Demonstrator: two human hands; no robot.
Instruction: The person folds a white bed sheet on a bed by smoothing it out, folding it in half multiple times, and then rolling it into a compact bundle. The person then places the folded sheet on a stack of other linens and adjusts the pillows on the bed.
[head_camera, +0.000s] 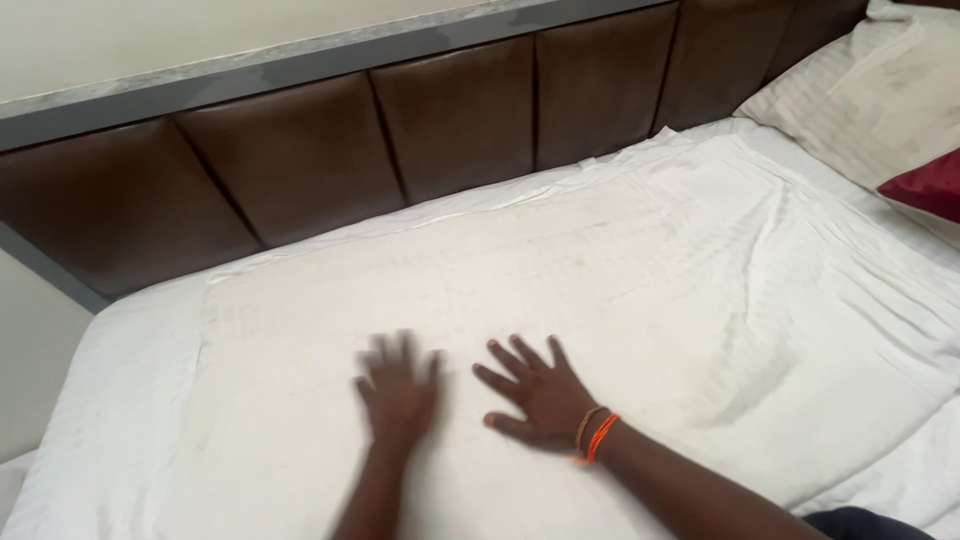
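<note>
Sheet (620, 270): white, spread flat over the bed (120, 400), filling the middle of the frame from the lower left up to the upper right, lightly creased toward the right.

Left hand (397, 388): lower centre, palm down on the sheet, fingers spread wide and pointing up the frame; blurred, so fingertip contact hard to judge. Nothing gripped.

Right hand (540, 395): just beside the left, slightly to its right, also palm down and flat on the sheet, fingers fanned fully open, thumb out toward the lower left. Nothing gripped. Orange bands (595, 435) round the wrist.

Brown padded headboard (300, 160) along the upper left and top, grey ledge (250, 65) above it. White pillow (870, 100) in the upper right corner, touching the sheet's far edge; dark red cushion (930, 185) at the right edge, lying against the pillow.
</note>
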